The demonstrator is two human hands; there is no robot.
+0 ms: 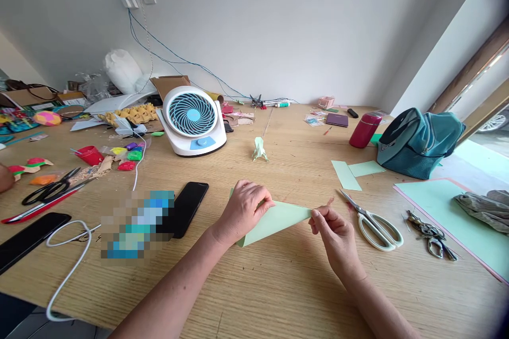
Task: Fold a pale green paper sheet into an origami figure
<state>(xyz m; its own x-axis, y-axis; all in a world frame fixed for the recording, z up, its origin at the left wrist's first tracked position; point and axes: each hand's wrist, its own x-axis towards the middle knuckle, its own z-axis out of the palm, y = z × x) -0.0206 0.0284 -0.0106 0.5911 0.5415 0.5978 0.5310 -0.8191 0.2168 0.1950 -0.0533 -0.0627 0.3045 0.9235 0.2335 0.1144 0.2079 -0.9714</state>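
A sheet of pale green paper (pixel 274 222), folded to a long pointed shape, is held just over the table between both hands. My left hand (pixel 248 206) grips its wide left part, thumb on top, fingers curled over the far edge. At the narrow right tip, my right hand (pixel 332 233) pinches the paper between thumb and fingers. Beyond the hands stands a small folded green paper figure (pixel 260 149). White-handled scissors (pixel 376 225) lie to the right of my right hand, and a black phone (pixel 191 209) lies left of my left hand.
A white fan (pixel 193 122) stands at the back left. On the right are green paper strips (pixel 353 172), a red flask (pixel 365 130), a teal bag (pixel 421 140), keys (pixel 433 235) and large green sheets (pixel 449 212). Black scissors (pixel 51 188) and another person's hand (pixel 5 177) are far left.
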